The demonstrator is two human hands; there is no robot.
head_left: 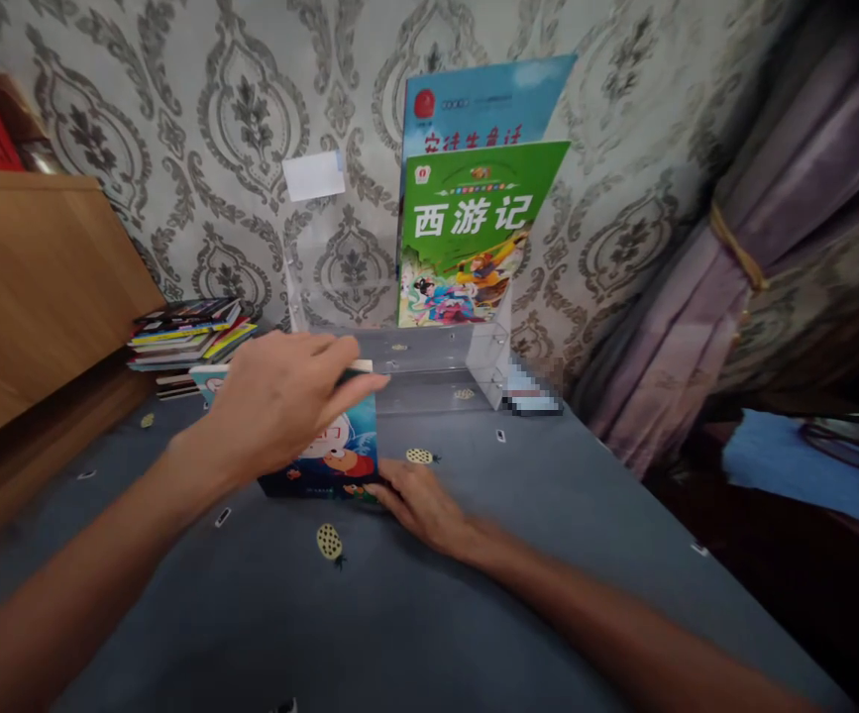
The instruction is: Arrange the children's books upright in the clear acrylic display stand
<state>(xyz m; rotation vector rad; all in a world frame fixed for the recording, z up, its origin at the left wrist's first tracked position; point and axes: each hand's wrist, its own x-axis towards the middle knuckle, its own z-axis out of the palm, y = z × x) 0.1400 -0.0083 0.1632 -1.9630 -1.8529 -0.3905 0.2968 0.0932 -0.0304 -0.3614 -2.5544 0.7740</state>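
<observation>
A blue picture book [359, 441] with a red figure and a white round patch on its cover stands on the grey-blue patterned cloth. My left hand [276, 396] reaches over its top edge, fingers bent around that side and hiding much of the cover. Low at the book's right corner, my right hand [425, 505] grips the edge, its fingertips partly behind it. Just past the book is a clear stepped display rack [488, 361]. On its right side lean a green book [466, 238] with white Chinese characters and, behind it, a taller blue book [488, 99].
A stack of books [187, 337] lies at the back left beside a wooden cabinet [35, 287]. White paper [314, 175] shows at the rack's upper left. A blurred-out item [533, 388] sits right of the rack. A tied purple curtain [703, 257] hangs at the right.
</observation>
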